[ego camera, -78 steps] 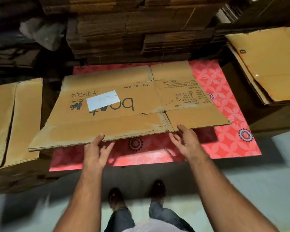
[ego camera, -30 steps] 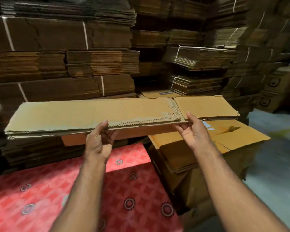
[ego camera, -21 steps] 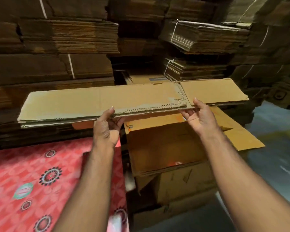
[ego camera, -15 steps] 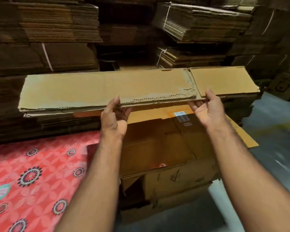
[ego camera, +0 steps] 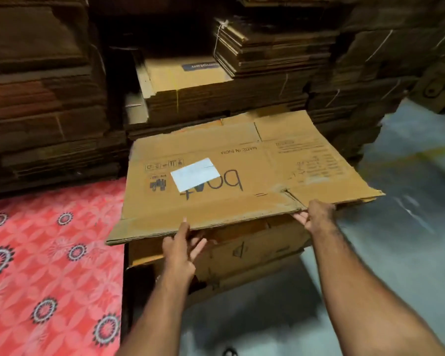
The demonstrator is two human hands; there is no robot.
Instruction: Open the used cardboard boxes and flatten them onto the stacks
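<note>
A red patterned sheet (ego camera: 49, 253) lies left of the low stack (ego camera: 242, 250). The flattened box (ego camera: 242, 176) lies across the top of that stack, its long axis running left to right, its printed face up and reading upside down. The left hand (ego camera: 181, 249) pinches its near edge, thumb on top, fingers beneath. The right hand (ego camera: 316, 214) grips the near right edge, fingers under it.

Both arms outstretched, left hand (ego camera: 181, 246) and right hand (ego camera: 316, 214) gripping.
</note>
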